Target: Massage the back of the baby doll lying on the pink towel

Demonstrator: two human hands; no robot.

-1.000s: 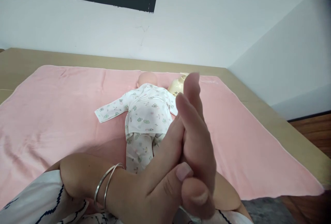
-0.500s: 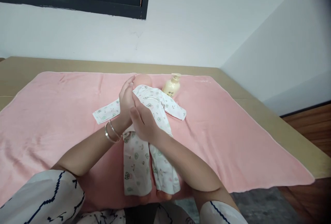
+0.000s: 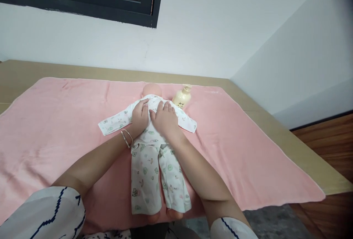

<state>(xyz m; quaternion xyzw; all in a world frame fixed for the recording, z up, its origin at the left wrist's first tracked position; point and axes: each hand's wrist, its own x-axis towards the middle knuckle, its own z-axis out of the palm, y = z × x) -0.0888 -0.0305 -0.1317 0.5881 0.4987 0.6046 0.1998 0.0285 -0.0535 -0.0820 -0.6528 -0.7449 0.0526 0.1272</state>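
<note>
Baby doll (image 3: 151, 136): it lay at full length on the pink blanket (image 3: 234, 150), its head close to the far edge and its feet at the near edge; whether face up or face down, I could not tell.
Left hand (image 3: 140, 116): it rested along one side of the doll's upper body, the fingers held close together and pointing to the far edge; it gripped nothing.
Right hand (image 3: 167, 121): it lay palm down on the other side of the upper body, the fingers slightly spread and the thumb turned towards the left hand; it pinched nothing.
Step in hand: in my judgement, it was placing both palms on the printed top (image 3: 151, 128). It was best done with soft, equal pressure from both sides, the fingers relaxed and the wrists low.
Cloth: a light touch was advisable, because the loose top could probably slide up from the trousers (image 3: 146, 180).
Bangles (image 3: 124, 138): they hung on the left wrist; it seemed wise to hold them away from the fabric.
Pump bottle (image 3: 182, 97): it was near the blanket's far edge, just beside the doll's shoulder; the right fingertips needed care not to knock it.
</note>
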